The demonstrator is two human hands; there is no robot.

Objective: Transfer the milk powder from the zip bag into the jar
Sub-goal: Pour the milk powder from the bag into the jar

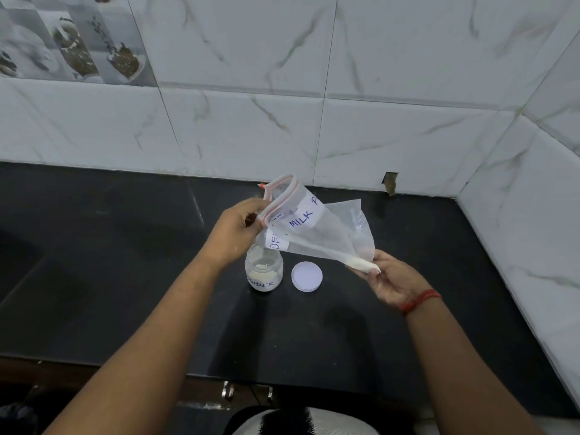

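A clear zip bag (317, 229) with a red zip strip and a "MILK" label hangs in the air above the black counter. My left hand (236, 231) grips its open mouth edge at the upper left. My right hand (390, 279) pinches the bag's lower corner, where a small wad of white powder sits. Below the bag's mouth stands a small clear jar (263, 273), lidless, with some pale powder in its bottom and a label ending in "WDER". Its white round lid (307, 276) lies flat just to the right of the jar.
The black counter (157, 293) runs to a white marble-tiled wall behind and on the right. A chipped hole (390, 182) shows at the wall's base. The counter's front edge lies near my body, with cabinet handles (229, 393) below it.
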